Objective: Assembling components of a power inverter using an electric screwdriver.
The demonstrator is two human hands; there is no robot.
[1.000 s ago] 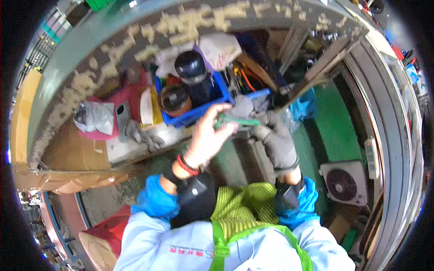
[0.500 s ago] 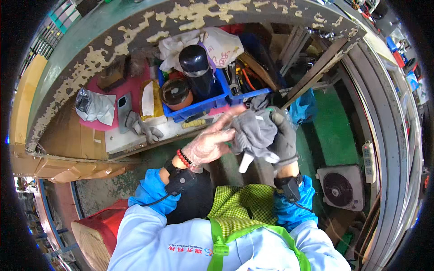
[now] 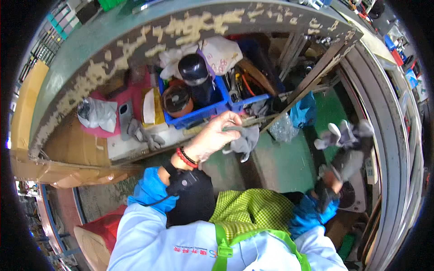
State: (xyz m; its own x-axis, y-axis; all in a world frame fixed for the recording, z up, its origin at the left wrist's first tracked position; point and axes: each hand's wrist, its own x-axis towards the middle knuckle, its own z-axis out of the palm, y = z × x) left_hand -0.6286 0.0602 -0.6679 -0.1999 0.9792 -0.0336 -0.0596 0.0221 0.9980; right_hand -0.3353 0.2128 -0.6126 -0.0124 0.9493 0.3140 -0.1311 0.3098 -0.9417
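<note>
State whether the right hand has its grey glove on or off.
On: grey glove covers the right hand, fingers spread. The bare left hand holds the other glove.

A workshop: chipped green workbench (image 3: 135,40) over tool-filled blue crate (image 3: 212,108)

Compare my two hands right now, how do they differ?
The left hand is bare, while the right hand wears a grey work glove. The left hand pinches a loose grey glove in front of the blue crate; the right hand holds nothing and is raised out to the side with fingers spread. Both wrists carry dark straps and blue sleeve cuffs.
</note>
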